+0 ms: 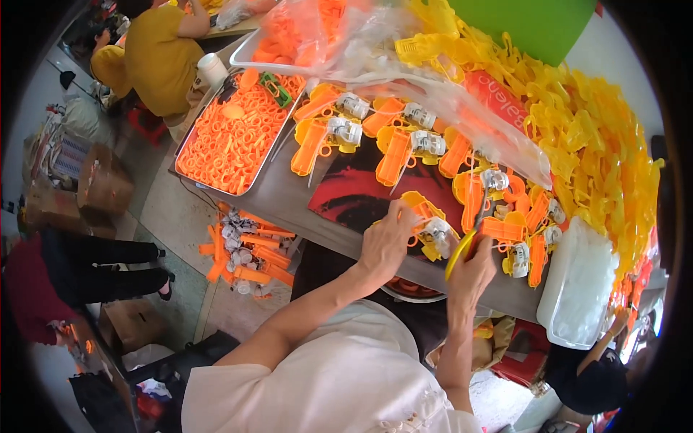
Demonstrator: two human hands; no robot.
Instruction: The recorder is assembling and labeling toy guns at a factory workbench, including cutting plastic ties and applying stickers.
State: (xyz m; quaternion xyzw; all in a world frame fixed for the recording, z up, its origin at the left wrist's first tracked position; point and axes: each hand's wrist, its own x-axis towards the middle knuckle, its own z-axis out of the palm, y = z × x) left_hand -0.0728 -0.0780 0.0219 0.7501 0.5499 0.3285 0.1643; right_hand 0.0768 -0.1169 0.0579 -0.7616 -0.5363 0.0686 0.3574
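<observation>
My left hand pinches the near left side of a yellow-and-orange plastic toy piece with a clear and silver part, over the front of the table. In my right hand is a pair of scissors with yellow handles. The blades point away from me, just right of the held piece. Whether they are parted I cannot tell. Similar orange toy pieces with yellow and clear parts lie in rows beyond both hands, and more lie right of the scissors.
A metal tray of orange rings stands at the left. A dark red mat lies under the work. Yellow plastic parts are heaped at the right, behind a translucent box. Orange pieces hang or lie below the table edge. Other people sit or stand nearby.
</observation>
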